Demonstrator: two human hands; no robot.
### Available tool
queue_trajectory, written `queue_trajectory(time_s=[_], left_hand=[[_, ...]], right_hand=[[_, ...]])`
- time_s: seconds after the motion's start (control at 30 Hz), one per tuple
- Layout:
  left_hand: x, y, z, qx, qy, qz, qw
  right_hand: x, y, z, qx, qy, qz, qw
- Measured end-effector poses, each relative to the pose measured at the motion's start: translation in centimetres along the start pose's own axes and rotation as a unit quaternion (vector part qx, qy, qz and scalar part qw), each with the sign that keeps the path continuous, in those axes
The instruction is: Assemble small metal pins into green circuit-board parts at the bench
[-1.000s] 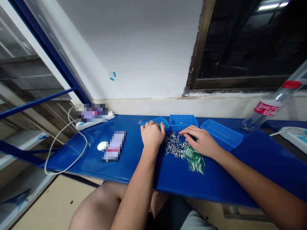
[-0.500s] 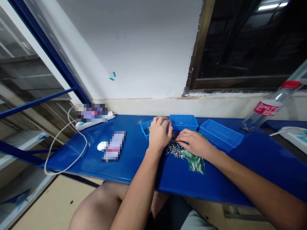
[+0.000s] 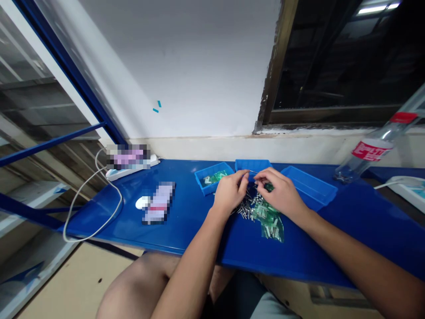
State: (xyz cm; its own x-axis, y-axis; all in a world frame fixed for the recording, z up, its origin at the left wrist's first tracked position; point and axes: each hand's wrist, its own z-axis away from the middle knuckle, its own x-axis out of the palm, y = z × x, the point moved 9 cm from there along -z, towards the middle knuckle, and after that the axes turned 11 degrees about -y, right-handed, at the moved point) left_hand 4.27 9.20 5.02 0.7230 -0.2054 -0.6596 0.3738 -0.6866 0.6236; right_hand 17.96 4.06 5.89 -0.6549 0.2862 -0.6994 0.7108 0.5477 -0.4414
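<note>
My left hand (image 3: 231,189) is closed in a pinch above a pile of small metal pins (image 3: 245,209); what its fingertips hold, if anything, is too small to make out. Facing it, my right hand (image 3: 280,191) also has thumb and fingers drawn together, and its grip is too small to name. A gap separates the two sets of fingertips. Green plastic bags with metal parts (image 3: 272,228) lie under and in front of my right hand. Just behind the fingers stands the middle blue bin (image 3: 244,164), where a thin metal piece (image 3: 253,171) shows.
To the left, another blue bin (image 3: 203,189) contains a green bag. A third blue bin (image 3: 308,188) lies at the right. Farther right are a plastic bottle (image 3: 372,149) and a power strip (image 3: 405,188). A white cable (image 3: 121,199) loops over the table's left side.
Both hands have lifted off the pin pile and moved back, nearer the middle bin. My left hand has shifted right, uncovering the left bin and its green bag.
</note>
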Motion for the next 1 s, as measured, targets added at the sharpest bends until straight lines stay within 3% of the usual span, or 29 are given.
queue_trajectory(time_s=[0.1,0.33,0.43,0.53,0.63,0.73,0.87,1.0], left_hand=[[0.9,-0.8,-0.2,-0.02,-0.014,0.107,0.994],[1.9,-3.0,-0.6,-0.059,0.003,0.322,0.945],[1.7,-3.4,-0.7,-0.046,0.016,0.37,0.928],[1.5,-3.7,-0.7,-0.042,0.045,0.404,0.913],[1.9,-3.8,-0.7,-0.051,0.045,0.432,0.899],[2.4,-3.7,-0.7,-0.061,0.031,0.441,0.895],[2.2,-3.7,-0.8,-0.061,0.029,0.404,0.912],[1.8,-3.6,-0.7,-0.052,0.039,0.367,0.928]], right_hand=[[-1.1,-0.2,0.2,0.003,0.035,-0.022,0.999],[-0.4,-0.9,0.2,-0.027,0.016,-0.056,0.998],[0.0,0.4,0.4,0.016,0.016,-0.111,0.994],[0.2,2.7,0.9,0.1,0.033,-0.166,0.98],[0.4,4.3,1.2,0.139,0.045,-0.207,0.967],[0.2,4.7,1.1,0.135,0.065,-0.237,0.96],[-0.8,3.8,0.8,0.105,0.087,-0.202,0.97],[-0.8,2.2,0.4,0.065,0.047,-0.119,0.99]])
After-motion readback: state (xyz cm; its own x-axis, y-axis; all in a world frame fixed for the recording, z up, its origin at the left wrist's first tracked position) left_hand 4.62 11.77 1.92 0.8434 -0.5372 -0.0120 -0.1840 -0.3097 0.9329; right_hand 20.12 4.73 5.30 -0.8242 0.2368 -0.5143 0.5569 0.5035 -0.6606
